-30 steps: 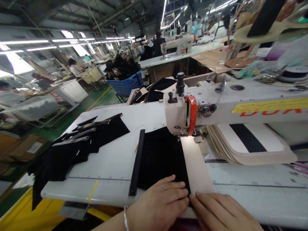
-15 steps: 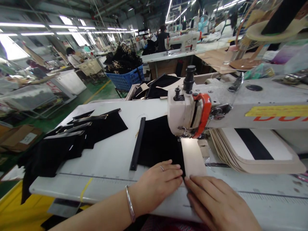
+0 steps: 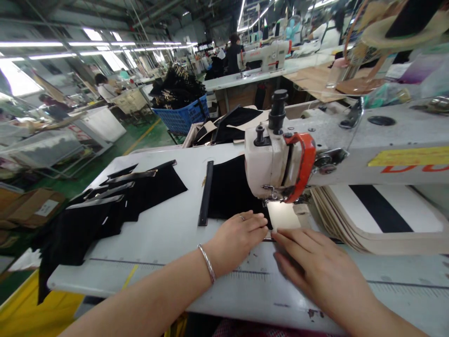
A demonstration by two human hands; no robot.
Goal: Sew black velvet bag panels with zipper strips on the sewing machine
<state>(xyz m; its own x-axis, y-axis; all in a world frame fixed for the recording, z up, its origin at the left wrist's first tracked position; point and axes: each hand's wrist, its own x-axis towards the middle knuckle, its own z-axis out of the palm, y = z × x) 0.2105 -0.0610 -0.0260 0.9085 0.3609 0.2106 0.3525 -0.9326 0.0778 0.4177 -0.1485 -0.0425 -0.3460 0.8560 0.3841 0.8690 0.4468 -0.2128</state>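
Observation:
My left hand [image 3: 238, 238] lies flat on the near edge of a black fabric piece [image 3: 228, 187], fingers stretched out. A dark zipper strip [image 3: 206, 194] with a gold-coloured pull runs along that piece's left side. My right hand [image 3: 315, 262] rests with extended fingertips on the near end of a beige strip [image 3: 284, 216], thumb lower on the table. Strip and black fabric meet under the head of the sewing machine [image 3: 266, 161], where a lamp lights the beige. The needle and presser foot are mostly hidden.
Black pieces with zippers [image 3: 129, 201] overlap on the table's left. Stacked beige panels [image 3: 379, 215] lie under the machine arm. Behind the table stands a blue basket [image 3: 180, 117] heaped with black pieces. A ruler scale [image 3: 157, 266] runs along the table's front.
The black fabric and beige strip have moved away from me, further under the machine head. Both hands have gone forward with them, still lying on the material.

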